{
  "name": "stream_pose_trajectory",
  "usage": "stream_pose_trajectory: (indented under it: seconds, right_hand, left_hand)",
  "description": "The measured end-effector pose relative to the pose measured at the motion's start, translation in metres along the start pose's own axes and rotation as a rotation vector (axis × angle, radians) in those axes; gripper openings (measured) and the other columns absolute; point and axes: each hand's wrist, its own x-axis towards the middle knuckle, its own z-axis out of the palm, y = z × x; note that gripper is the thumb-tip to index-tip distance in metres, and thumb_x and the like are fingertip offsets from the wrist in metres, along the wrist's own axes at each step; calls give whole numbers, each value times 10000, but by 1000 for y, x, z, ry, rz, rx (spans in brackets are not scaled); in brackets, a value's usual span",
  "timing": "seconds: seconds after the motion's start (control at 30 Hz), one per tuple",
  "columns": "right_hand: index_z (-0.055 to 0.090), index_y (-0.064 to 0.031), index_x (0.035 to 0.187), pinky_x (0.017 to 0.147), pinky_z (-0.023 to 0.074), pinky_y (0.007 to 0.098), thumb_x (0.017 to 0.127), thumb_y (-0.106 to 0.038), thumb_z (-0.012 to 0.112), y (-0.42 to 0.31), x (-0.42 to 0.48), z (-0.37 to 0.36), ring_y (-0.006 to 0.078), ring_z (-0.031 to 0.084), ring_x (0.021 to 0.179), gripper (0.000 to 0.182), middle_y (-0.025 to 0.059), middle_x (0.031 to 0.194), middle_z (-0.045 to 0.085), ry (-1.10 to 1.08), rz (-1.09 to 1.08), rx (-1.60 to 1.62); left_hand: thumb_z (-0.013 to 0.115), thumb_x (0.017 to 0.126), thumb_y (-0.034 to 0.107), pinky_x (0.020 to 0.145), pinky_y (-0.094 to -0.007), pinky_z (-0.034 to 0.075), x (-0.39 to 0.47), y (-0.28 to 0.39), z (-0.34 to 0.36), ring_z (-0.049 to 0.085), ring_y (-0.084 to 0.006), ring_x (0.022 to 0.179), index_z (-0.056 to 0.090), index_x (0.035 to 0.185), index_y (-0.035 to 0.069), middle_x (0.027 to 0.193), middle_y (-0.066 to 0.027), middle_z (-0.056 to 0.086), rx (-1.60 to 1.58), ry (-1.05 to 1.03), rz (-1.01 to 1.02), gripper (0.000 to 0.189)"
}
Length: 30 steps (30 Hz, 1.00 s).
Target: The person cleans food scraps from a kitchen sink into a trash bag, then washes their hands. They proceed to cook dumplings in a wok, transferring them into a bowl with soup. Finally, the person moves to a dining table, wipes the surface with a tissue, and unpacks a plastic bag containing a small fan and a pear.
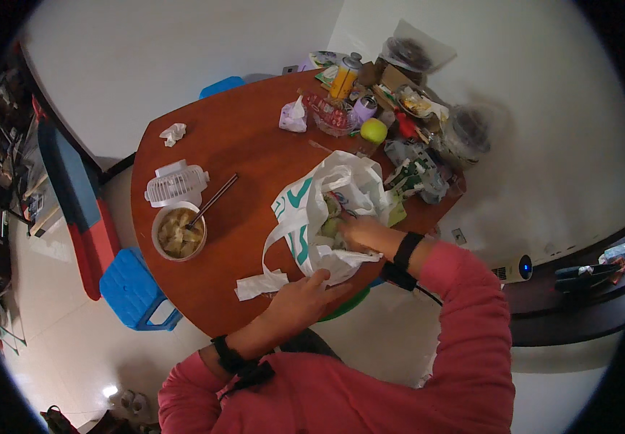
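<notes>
A white plastic carrier bag [299,211] with green markings stands open on the brown wooden table [236,141]. Round greenish produce [331,227] shows inside its mouth. My right hand [365,232] reaches into the bag from the right, its fingertips at the produce and partly hidden, so I cannot tell whether it grips anything. Just below the bag's near side is my left hand [300,297], thumb and fingers apart, with nothing visible in it. Whether it touches the bag is unclear. A folded white tissue or paper piece [261,285] lies left of it.
At the left sit a bowl of food [174,238] with chopsticks [214,198] and a small white fan [177,184]. Clutter crowds the back right: a green apple [373,131], a tissue pack [293,116] and an orange bottle [346,76]. A blue stool [133,287] stands beside the table.
</notes>
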Motion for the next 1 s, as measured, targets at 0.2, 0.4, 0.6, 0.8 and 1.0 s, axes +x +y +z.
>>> stream_pose_trajectory:
  seconds: [0.2,0.4,0.6,0.8,1.0]
  right_hand:
    - [582,-54,1089,680,514,446,674,-197,656,3,12,13,317,632,867,445,171,1023,622,92,-69,-143]
    - [675,-25,884,671,515,416,734,-153,613,21,35,-63,327,638,766,206,183,871,658,-315,-196,56]
    - [652,-17,955,745,482,419,769,-155,583,20,77,-68,326,608,864,241,177,989,636,-36,-235,181]
    - [623,-14,1022,811,455,417,831,-158,507,-4,142,13,311,573,953,266,142,1059,605,265,-141,62]
    - [637,-24,996,805,455,423,843,-173,482,5,146,28,306,570,974,264,121,1066,606,319,-108,149]
  left_hand:
    - [610,770,104,728,-373,511,2,4,-13,596,-313,892,524,1233,156,1137,-147,501,-60,-63,-70,473]
    - [566,866,184,764,-358,503,4,-26,-34,599,-304,944,543,1213,157,1125,-120,575,-325,52,-43,349]
    - [548,872,271,671,-359,521,74,-36,-57,639,-244,823,582,1121,112,997,-57,631,84,-72,-159,297]
    - [596,802,277,590,-377,531,85,-73,-22,652,-222,780,566,1102,76,965,-34,620,580,-25,-462,362]
    - [600,795,267,611,-395,533,77,-70,-27,652,-240,800,527,1162,82,1082,-57,600,507,63,-423,418]
